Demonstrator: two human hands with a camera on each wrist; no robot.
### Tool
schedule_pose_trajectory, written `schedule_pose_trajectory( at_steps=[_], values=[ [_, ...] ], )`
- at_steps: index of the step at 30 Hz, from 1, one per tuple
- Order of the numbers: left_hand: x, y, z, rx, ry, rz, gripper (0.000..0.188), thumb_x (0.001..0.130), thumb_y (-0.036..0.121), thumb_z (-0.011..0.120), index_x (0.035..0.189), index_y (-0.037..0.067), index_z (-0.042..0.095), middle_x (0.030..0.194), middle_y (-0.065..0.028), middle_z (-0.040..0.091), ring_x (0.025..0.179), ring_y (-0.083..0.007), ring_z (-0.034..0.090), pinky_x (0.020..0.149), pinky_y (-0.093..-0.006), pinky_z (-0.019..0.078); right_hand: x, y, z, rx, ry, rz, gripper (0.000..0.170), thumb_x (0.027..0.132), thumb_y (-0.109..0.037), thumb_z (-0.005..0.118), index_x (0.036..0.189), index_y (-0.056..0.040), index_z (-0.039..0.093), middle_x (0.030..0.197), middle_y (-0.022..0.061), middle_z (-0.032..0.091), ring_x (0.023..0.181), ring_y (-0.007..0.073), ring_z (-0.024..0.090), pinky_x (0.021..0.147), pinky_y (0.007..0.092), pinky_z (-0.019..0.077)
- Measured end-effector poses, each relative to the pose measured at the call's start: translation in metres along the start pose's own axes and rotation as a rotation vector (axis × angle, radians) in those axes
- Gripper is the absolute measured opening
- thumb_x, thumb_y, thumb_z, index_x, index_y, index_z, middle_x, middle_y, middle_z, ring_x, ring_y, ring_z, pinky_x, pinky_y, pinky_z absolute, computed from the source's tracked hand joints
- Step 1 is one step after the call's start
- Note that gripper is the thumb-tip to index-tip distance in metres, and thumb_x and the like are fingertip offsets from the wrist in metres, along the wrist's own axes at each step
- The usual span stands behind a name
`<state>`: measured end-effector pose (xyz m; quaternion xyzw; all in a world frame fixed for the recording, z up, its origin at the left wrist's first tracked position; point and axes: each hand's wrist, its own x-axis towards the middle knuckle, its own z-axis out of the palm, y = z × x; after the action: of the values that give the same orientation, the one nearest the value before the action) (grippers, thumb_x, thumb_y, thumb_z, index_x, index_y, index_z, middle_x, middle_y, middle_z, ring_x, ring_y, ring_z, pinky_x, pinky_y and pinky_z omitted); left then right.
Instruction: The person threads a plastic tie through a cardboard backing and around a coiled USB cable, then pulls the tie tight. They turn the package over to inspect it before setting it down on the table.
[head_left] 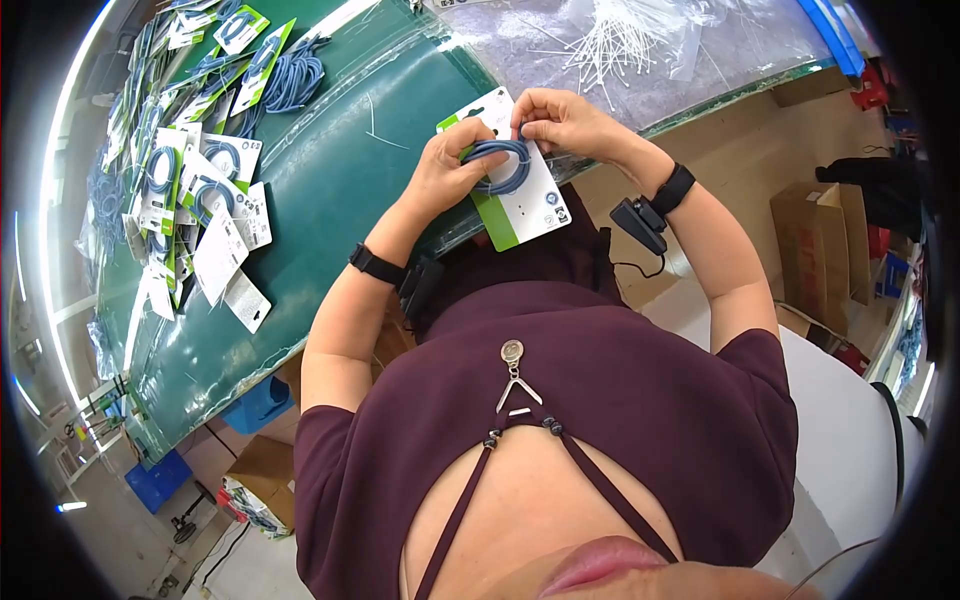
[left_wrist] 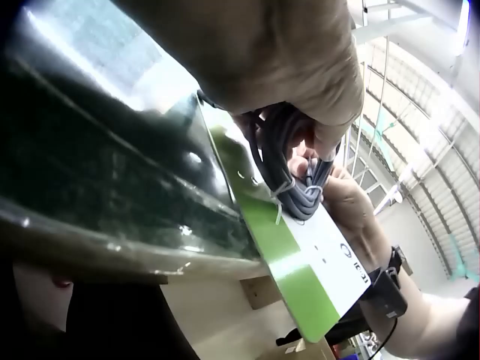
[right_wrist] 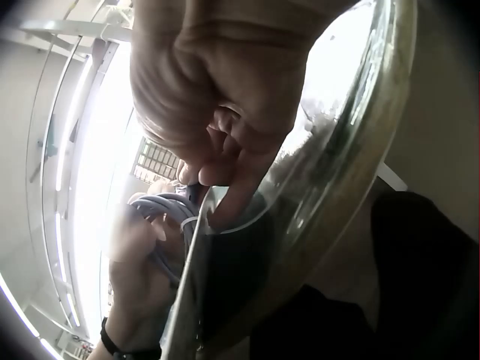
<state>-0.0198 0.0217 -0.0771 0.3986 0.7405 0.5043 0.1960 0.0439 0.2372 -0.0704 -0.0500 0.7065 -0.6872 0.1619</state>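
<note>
A coil of blue-grey cable point(head_left: 519, 172) lies against the printed face of a white and green card point(head_left: 532, 208). My left hand point(head_left: 443, 172) grips the coil and card together from the left, thumb through the loop. Fingers of my right hand point(head_left: 578, 124) are curled at the card's upper right edge, one reaching behind it. A thin white cable tie point(right_wrist: 244, 226) curves out behind the card by that fingertip, which pinches close to it. In the left wrist view another white tie point(left_wrist: 284, 186) circles the coil, its short tail sticking out.
Carded cables point(head_left: 215, 200) are piled on the green table point(head_left: 340, 150) at the left, beside a loose cable bundle point(head_left: 295, 80). Loose white ties point(head_left: 612, 45) lie on clear plastic at the back right. The card overhangs the table's front edge. A cardboard box point(head_left: 815, 255) stands at right.
</note>
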Motion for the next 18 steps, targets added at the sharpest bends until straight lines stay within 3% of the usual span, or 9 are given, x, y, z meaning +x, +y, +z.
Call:
schedule_pose_trajectory(
  at_steps=[2, 3, 6, 11, 18],
  values=[
    [0.007, -0.003, -0.005, 0.002, 0.014, 0.326, 0.018, 0.079, 0.016, 0.072, 0.088, 0.003, 0.063, 0.080, -0.0037, 0.059, 0.079, -0.0128, 0.058, 0.075, -0.0265, 0.0465, -0.001, 0.003, 0.001, 0.061, 0.016, 0.079, 0.009, 0.091, 0.000, 0.052, 0.099, -0.0033, 0.056, 0.081, 0.0007, 0.060, 0.064, 0.0040, 0.050, 0.058, 0.0179, 0.0423],
    [0.008, 0.003, -0.006, 0.005, 0.011, 0.323, 0.018, 0.079, 0.016, 0.072, 0.088, 0.003, 0.063, 0.080, -0.0037, 0.059, 0.079, -0.0128, 0.058, 0.075, -0.0265, 0.0465, -0.001, 0.004, 0.002, 0.095, 0.023, 0.119, 0.010, 0.091, 0.000, 0.052, 0.099, -0.0035, 0.056, 0.081, 0.0005, 0.060, 0.064, 0.0037, 0.049, 0.058, 0.0176, 0.0416],
    [0.010, 0.025, -0.006, -0.368, -0.204, -0.039, 0.016, 0.087, 0.019, 0.065, 0.085, 0.003, 0.061, 0.093, -0.0017, 0.061, 0.092, -0.0110, 0.055, 0.082, -0.0265, 0.0428, 0.001, 0.004, 0.003, 0.092, 0.045, 0.117, 0.009, 0.091, 0.000, 0.052, 0.098, -0.0037, 0.056, 0.080, -0.0001, 0.059, 0.064, 0.0035, 0.049, 0.057, 0.0174, 0.0412],
    [0.007, 0.010, -0.004, -0.352, -0.180, -0.031, 0.017, 0.089, 0.019, 0.064, 0.089, 0.003, 0.061, 0.090, 0.0000, 0.058, 0.086, -0.0094, 0.054, 0.076, -0.0238, 0.0429, 0.000, 0.004, 0.005, 0.041, 0.049, 0.095, 0.010, 0.091, -0.001, 0.052, 0.100, -0.0032, 0.056, 0.080, -0.0011, 0.058, 0.063, 0.0035, 0.049, 0.057, 0.0169, 0.0403],
    [0.003, -0.006, -0.003, -0.406, -0.051, -0.172, 0.018, 0.088, 0.018, 0.065, 0.085, 0.003, 0.056, 0.079, 0.0022, 0.054, 0.071, -0.0048, 0.048, 0.062, -0.0210, 0.0399, 0.000, 0.015, 0.002, 0.158, 0.060, 0.068, 0.010, 0.090, -0.001, 0.055, 0.099, -0.0019, 0.057, 0.079, -0.0009, 0.059, 0.063, 0.0042, 0.051, 0.059, 0.0173, 0.0430]
  ],
)
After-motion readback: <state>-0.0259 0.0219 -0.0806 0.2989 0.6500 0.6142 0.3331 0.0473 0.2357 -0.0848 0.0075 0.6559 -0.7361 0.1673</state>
